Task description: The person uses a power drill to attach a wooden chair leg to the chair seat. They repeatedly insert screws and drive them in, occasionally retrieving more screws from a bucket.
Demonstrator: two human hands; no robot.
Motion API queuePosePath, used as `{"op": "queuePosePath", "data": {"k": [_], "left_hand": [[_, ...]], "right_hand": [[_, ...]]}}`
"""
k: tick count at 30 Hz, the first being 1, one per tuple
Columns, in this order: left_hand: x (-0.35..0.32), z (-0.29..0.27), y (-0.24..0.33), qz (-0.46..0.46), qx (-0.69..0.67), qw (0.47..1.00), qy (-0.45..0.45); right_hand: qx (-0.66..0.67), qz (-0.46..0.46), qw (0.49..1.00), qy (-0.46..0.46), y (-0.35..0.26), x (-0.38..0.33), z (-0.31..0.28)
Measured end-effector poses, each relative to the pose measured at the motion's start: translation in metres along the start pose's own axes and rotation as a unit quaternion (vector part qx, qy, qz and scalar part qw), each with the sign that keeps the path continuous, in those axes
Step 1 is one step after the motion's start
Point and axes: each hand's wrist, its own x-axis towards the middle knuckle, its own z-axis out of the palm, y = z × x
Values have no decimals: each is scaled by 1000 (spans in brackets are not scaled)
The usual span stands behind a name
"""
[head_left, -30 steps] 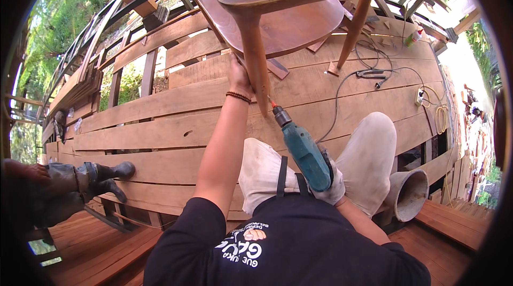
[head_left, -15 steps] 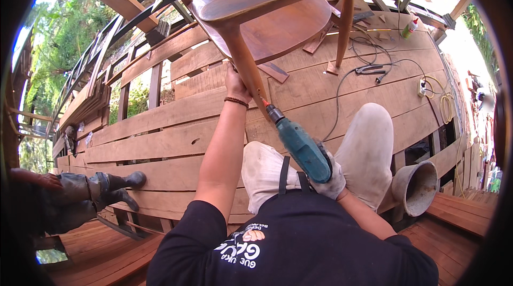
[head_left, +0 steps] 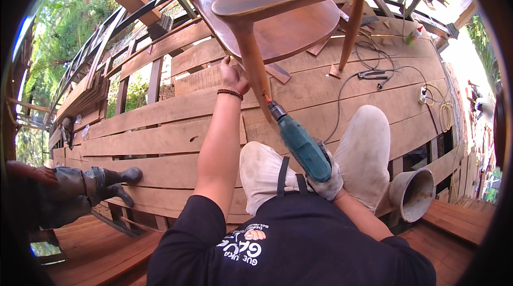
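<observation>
Now left hand (head_left: 233, 75) steadies chair leg (head_left: 255, 69); right hand (head_left: 327, 183) drives teal drill (head_left: 299, 142)

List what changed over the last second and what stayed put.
The teal drill in the right hand moved up until its bit tip met the chair leg; a second ago it was lower, short of the leg. The left hand keeps gripping that leg, and the right stays on the drill. Nothing was released.
</observation>
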Motion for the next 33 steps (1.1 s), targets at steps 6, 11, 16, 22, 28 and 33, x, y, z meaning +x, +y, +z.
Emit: {"op": "queuePosePath", "data": {"k": [6,11,16,22,28,33], "left_hand": [[4,28,-24,95,114,988,50],[-2,30,-22,108,115,986,62],[-2,29,-24,122,123,983,68],[-10,42,-28,129,131,977,111],[-1,30,-24,130,56,982,122],[-9,46,-28,192,168,960,116]], "right_hand": [[-66,-49,997,15,-3,6,7],[-60,14,998,-13,1,6,8],[-88,44,994,-55,18,-2,7],[-200,-53,976,-74,29,-5,8],[-136,-13,989,-59,34,-6,14],[-198,-74,975,-68,42,-4,12]]}}
